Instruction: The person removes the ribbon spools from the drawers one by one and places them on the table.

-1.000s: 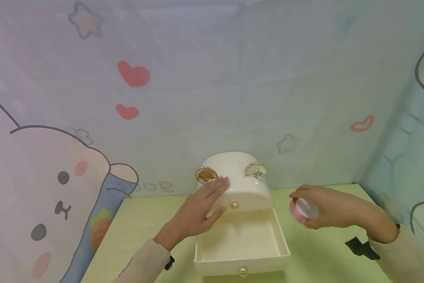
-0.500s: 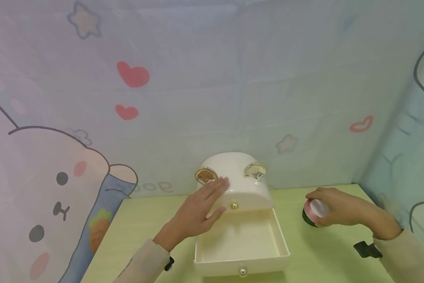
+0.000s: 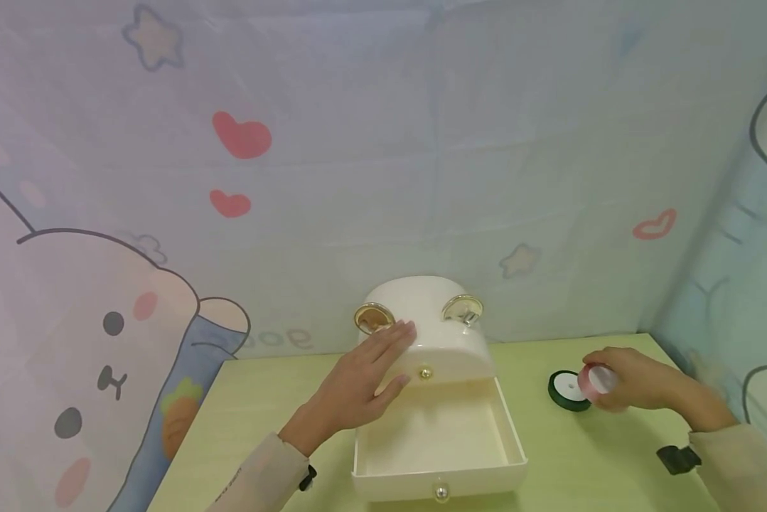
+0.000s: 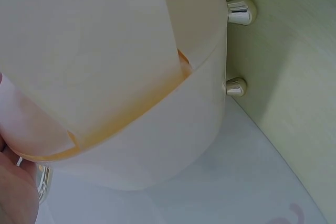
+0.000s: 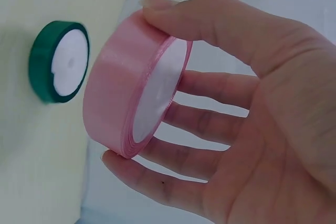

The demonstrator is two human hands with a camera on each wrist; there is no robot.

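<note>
A white drawer box (image 3: 421,306) with gold-rimmed ears stands against the wall cloth. Its lower drawer (image 3: 437,434) is pulled out, and nothing lies inside. My left hand (image 3: 360,384) rests on the top of the box near one ear, fingers straight. My right hand (image 3: 642,384) grips a roll of pink ribbon (image 5: 115,82) by its edge, thumb on one side and fingers on the other. The roll is tilted and held above the table. Beside it, a roll of green ribbon (image 3: 569,391) with a white core lies flat on the table.
The light green table (image 3: 268,398) ends at a printed cloth backdrop (image 3: 357,178) behind the box. Another cloth hangs along the right side. In the left wrist view, silver feet (image 4: 241,11) stick out from the box's underside.
My right hand has moved rightward with the pink ribbon roll, passing over the green roll and uncovering it. My left hand and the drawer box have stayed put.
</note>
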